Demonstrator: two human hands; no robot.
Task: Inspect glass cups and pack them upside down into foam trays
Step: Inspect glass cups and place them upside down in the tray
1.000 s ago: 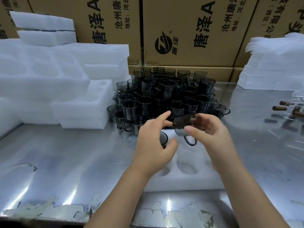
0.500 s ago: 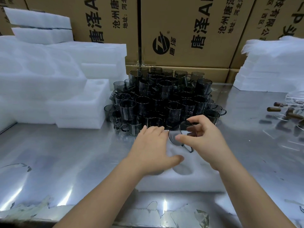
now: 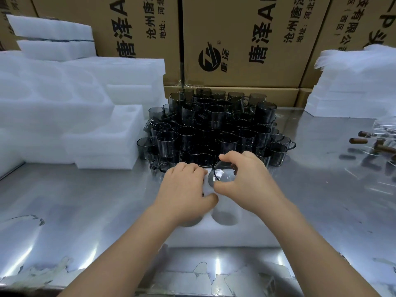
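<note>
A white foam tray [image 3: 227, 234] with round holes lies on the steel table in front of me. My right hand [image 3: 246, 181] pinches a smoky glass cup [image 3: 221, 175], its base turned up, in a hole at the tray's far side. My left hand [image 3: 184, 189] lies palm down on the tray just left of that cup, its knuckles bent; what is under it is hidden. One empty hole [image 3: 225, 217] shows below the hands. A pile of several dark glass cups [image 3: 214, 127] stands stacked right behind the tray.
Stacks of white foam trays [image 3: 64, 116] fill the left side, and foam sheets [image 3: 355, 82] are piled at the right. Printed cardboard boxes [image 3: 246, 39] wall off the back. Brown cylinders [image 3: 357, 140] lie at the far right on the table [image 3: 85, 211].
My right hand has brought the cup down from mid-air and turned it base up into the tray hole. My left hand dropped from beside the cup onto the tray.
</note>
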